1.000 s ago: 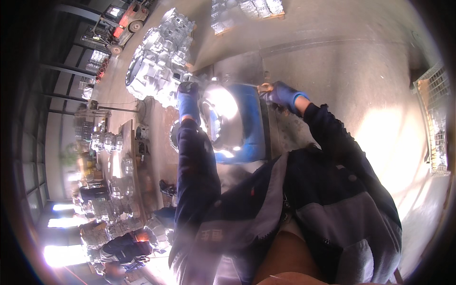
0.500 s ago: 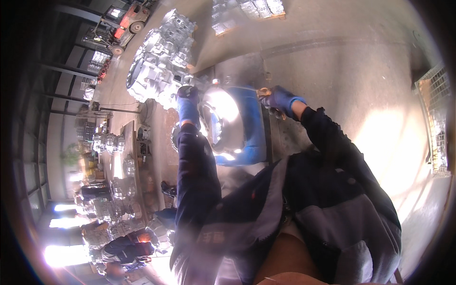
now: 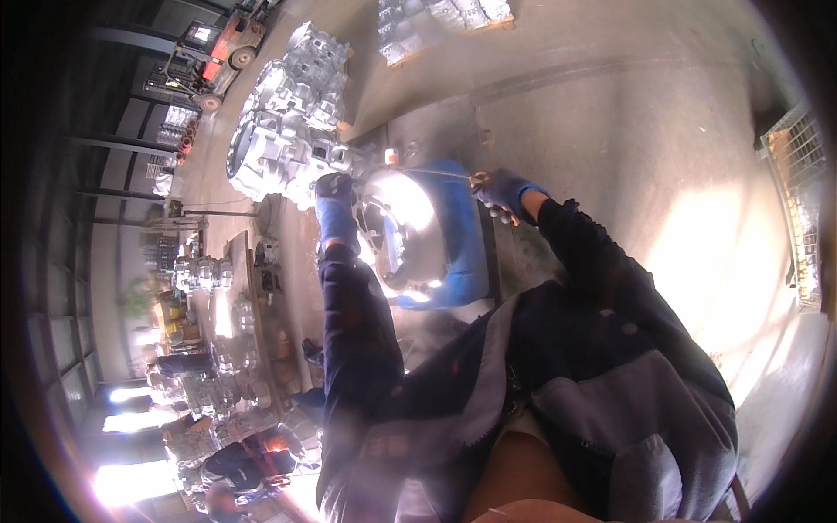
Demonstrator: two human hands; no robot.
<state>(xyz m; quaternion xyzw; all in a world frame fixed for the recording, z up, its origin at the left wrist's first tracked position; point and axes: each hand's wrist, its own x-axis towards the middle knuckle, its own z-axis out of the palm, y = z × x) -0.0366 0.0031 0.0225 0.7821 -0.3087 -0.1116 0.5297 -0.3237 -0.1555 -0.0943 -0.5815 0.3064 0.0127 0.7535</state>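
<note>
My left hand (image 3: pixel 336 207), in a blue and dark glove, is closed at the near edge of a large silver metal casting (image 3: pixel 277 155). What it grips, if anything, is hidden. Beside it lies a bright ring-shaped metal housing (image 3: pixel 425 237) with a wide round opening, against a blue plastic container (image 3: pixel 467 235). Right of the container, my right hand (image 3: pixel 507 193), also gloved, is closed around something small and brownish that I cannot make out. A thin pale line runs from near the housing toward this hand. A small white and red-orange container (image 3: pixel 391 157) stands behind the housing.
More silver castings (image 3: pixel 209 375) crowd a long bench at the left, where another person (image 3: pixel 240 466) bends over. A red forklift (image 3: pixel 228 54) is parked at the far left. Wrapped goods on a pallet (image 3: pixel 445 26) lie far ahead. A wire-mesh crate (image 3: pixel 798 209) stands at the right.
The whole view has shifted slightly. My left hand has moved a little lower and left in the picture. My right hand stays closed beside the blue container, and the thin pale line now shows next to it.
</note>
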